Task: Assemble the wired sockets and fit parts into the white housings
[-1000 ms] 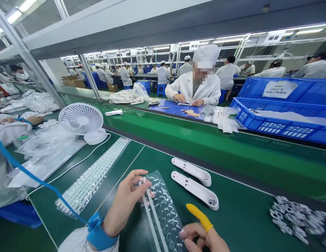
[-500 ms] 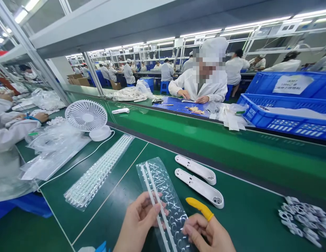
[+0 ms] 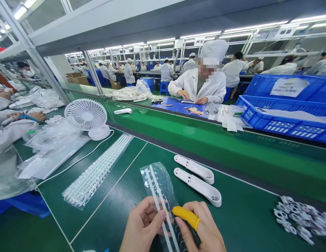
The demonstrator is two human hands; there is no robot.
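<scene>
My left hand [image 3: 146, 221] grips a clear plastic sheet [image 3: 163, 178] that carries two long white strips [image 3: 158, 192] and rows of clear, curved cut-out shapes. Its thumb presses on the strips from above, with the fingers behind. My right hand [image 3: 201, 227], with a yellow finger cot [image 3: 186, 216] on the index finger, is closed at the sheet's right edge beside the strips. Whether a cut-out is between its fingertips I cannot tell. Two long white plastic housings [image 3: 198, 185] lie side by side on the green table just beyond my right hand.
More strip-bearing sheets [image 3: 98, 171] lie to the left, near a white fan [image 3: 86, 115] with its cord. Small white ring-shaped parts [image 3: 299, 217] are heaped at the right. Beyond the green belt [image 3: 189, 129], a co-worker [image 3: 202, 82] sits near blue crates [image 3: 289, 119].
My right hand has moved left and up the sheet, its yellow-covered finger bending in toward the strips. The sheet's far end has curled and shifted slightly.
</scene>
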